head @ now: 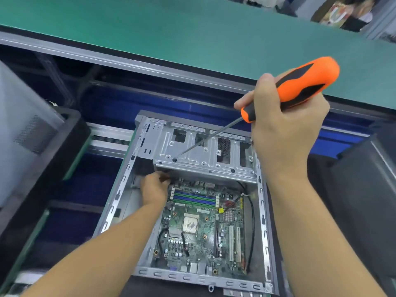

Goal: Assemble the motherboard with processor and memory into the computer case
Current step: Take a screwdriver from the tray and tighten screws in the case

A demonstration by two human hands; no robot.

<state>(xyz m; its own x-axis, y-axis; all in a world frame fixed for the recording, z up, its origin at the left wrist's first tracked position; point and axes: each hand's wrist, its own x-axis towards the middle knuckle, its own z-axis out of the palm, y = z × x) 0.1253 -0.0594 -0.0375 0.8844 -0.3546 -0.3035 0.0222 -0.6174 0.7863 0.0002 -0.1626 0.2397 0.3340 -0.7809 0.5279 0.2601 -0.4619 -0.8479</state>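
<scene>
An open metal computer case (115, 202) lies below me with a green motherboard (205, 230) inside. The processor (190, 224) sits in its socket, and blue and green memory slots (194, 199) run along the board's far edge. My right hand (285, 129) grips an orange and black screwdriver (300, 86), raised above the case, its tip over the silver drive cage (205, 151). My left hand (154, 188) reaches into the case at the board's far left corner, fingers curled under the drive cage; what they hold is hidden.
A green-topped bench (192, 35) runs across the back. A black bin (53, 146) stands to the left and a dark case (364, 189) to the right. Black cables (252, 224) run along the motherboard's right side.
</scene>
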